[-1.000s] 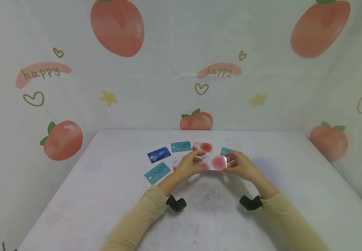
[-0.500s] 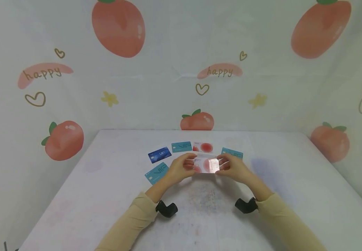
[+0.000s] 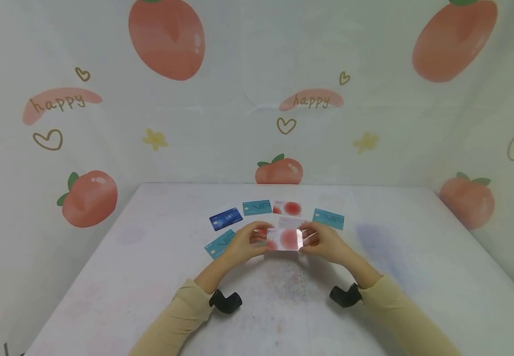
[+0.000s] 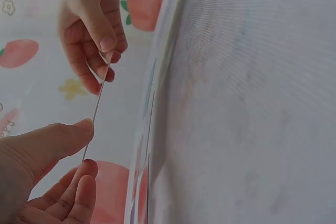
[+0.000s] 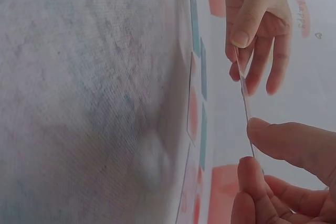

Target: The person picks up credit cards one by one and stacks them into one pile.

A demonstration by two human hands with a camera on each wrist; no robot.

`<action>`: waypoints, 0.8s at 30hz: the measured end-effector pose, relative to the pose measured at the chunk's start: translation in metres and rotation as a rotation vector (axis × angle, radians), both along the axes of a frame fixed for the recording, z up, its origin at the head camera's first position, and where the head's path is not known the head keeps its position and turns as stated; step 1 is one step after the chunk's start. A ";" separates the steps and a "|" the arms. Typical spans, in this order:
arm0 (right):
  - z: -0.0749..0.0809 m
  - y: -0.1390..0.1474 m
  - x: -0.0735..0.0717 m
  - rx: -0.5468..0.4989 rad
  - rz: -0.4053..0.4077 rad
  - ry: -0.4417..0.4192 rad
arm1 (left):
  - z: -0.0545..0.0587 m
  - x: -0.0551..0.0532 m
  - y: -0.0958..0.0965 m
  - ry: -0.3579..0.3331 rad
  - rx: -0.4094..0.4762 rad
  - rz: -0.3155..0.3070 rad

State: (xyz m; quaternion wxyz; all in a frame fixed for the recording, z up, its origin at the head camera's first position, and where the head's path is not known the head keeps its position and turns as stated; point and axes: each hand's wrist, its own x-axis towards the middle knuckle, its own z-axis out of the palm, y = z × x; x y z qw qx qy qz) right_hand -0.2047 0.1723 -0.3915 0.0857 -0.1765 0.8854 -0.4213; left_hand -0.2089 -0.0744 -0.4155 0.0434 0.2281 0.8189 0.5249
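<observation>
Since one second ago, the pink card [image 3: 283,240] has moved to the left and a little nearer to the person, together with the left hand [image 3: 242,244] and the right hand [image 3: 328,244]. Nearer than this card are two beige sleeves [image 3: 172,316], with a black device [image 3: 225,302] at each wrist. Each hand pinches one side edge of the card between thumb and fingers, so it is held in the air above the white table [image 3: 150,282]. To its left, partly hidden by the hand, lies a teal card [image 3: 217,245]. Just behind it is a pale card [image 3: 290,222], partly covered; behind and to the right, another teal card [image 3: 329,219]; behind and to the left, a blue card [image 3: 225,218]. Farther behind are a red-and-white card [image 3: 287,208] and, more to the left, a third teal card [image 3: 257,207]. Farthest behind it is a white cloth [image 3: 221,128] with printed fruits.
</observation>
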 end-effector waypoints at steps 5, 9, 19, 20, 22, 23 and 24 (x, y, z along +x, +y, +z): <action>-0.001 -0.005 0.002 0.012 0.003 -0.007 | -0.001 0.004 -0.006 0.000 -0.014 -0.001; -0.002 -0.009 0.005 0.022 -0.006 -0.023 | -0.002 0.007 -0.008 -0.022 -0.034 0.011; -0.008 -0.010 0.009 0.044 0.023 -0.025 | -0.005 0.012 -0.009 -0.038 -0.092 0.005; -0.010 -0.009 0.009 0.047 0.026 -0.023 | -0.006 0.013 -0.008 -0.036 -0.102 0.007; -0.012 -0.009 0.010 0.056 0.025 -0.023 | -0.007 0.014 -0.008 -0.036 -0.116 0.002; -0.013 -0.009 0.011 0.060 0.021 -0.030 | -0.007 0.015 -0.008 -0.038 -0.122 0.001; -0.013 -0.010 0.011 0.064 0.017 -0.038 | -0.007 0.016 -0.008 -0.041 -0.124 -0.001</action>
